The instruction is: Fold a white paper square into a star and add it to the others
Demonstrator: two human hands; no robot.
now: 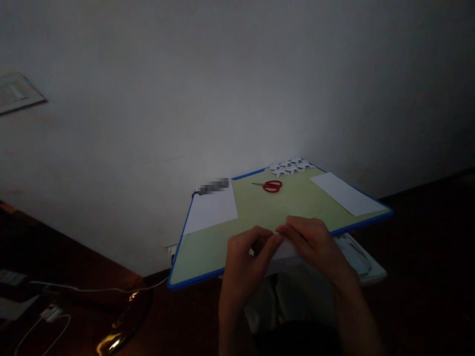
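Left hand [245,257] and right hand [313,242] are pinched tight on white paper [286,251] above the blue-edged table's [200,254] near side, seemingly so it's steadied, red-handled scissors [272,186] set beyond, presumably for working room!

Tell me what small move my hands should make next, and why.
Probably press and smooth the white paper with your right hand, steadying it with your left hand: both hands' fingertips are close together at its upper edge, while the red-handled scissors lie out of hand on the table.
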